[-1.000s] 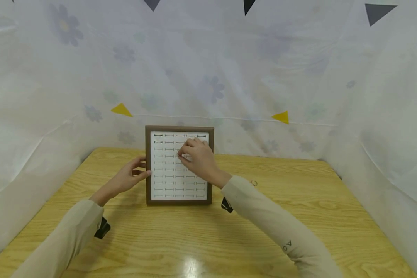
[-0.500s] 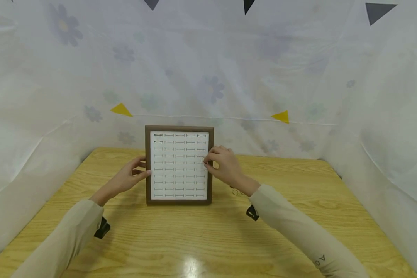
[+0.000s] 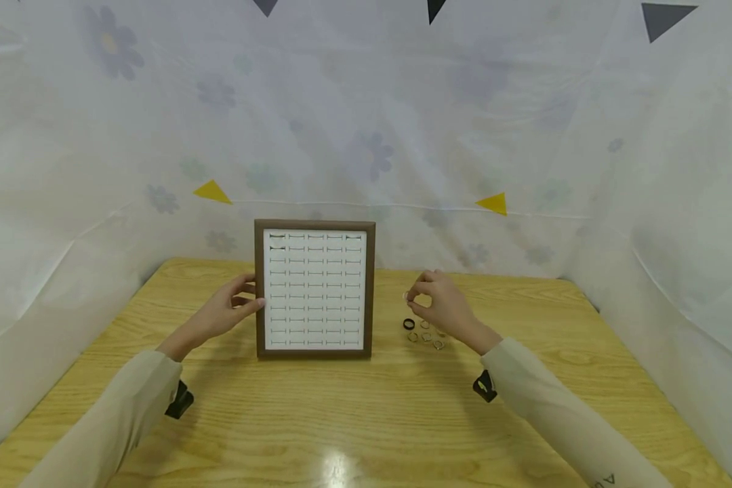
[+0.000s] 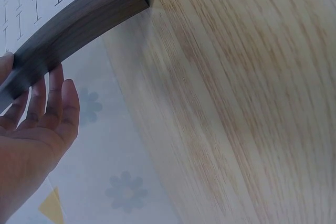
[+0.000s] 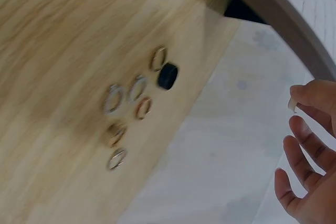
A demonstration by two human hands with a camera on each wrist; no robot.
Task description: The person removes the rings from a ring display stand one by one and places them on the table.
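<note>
Rings (image 3: 423, 332), small metal bands plus one black one (image 3: 409, 324), lie in a loose cluster on the wooden table (image 3: 366, 420), towards its far edge and just to the right of the brown-framed white ring display board (image 3: 314, 290). My right hand (image 3: 442, 306) hovers right above that cluster, thumb and forefinger pinched on one pale little ring (image 3: 406, 295), held clear of the tabletop, other fingers loosely spread. In the right wrist view that pale ring (image 5: 291, 105) sits at my fingertip, with the loose bands (image 5: 137, 88) spread below and the frame's corner (image 5: 273, 9) above. The slotted board lies to the left of this grip, standing tilted with its long side running away from me. My left hand (image 3: 228, 312) is the nearer one to it: fingers straight, pressed flat along the frame's left edge (image 4: 63, 30), steadying, not gripping. A couple of slots in the top row look filled; the rest are bare.
</note>
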